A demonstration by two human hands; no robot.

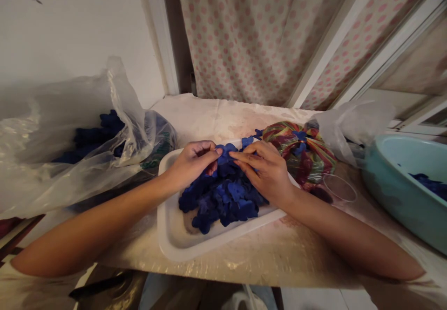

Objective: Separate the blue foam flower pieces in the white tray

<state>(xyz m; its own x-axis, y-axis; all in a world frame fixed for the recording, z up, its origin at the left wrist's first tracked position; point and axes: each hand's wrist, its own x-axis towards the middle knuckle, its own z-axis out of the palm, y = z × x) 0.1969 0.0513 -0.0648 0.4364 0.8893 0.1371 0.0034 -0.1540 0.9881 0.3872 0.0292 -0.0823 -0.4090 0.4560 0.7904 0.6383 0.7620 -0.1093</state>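
Observation:
Above a white tray (181, 249), my left hand (200, 158) pinches the left side of a blue flower-shaped piece (225, 152) between thumb and curled fingers. My right hand (265, 168) has its fingertips closed on the right side of the same piece. Below the hands, a heap of dark blue petal pieces (230, 200) fills the middle of the tray. A few more blue pieces lie at the tray's far edge, beside my right hand.
A clear plastic bag (129, 114) with dark blue pieces stands left. Behind the right hand sits a striped bundle (286, 138) with blue pieces on top. A clear ring (340, 188) lies near a teal basin (394, 198) at right. A dotted curtain (244, 35) hangs behind.

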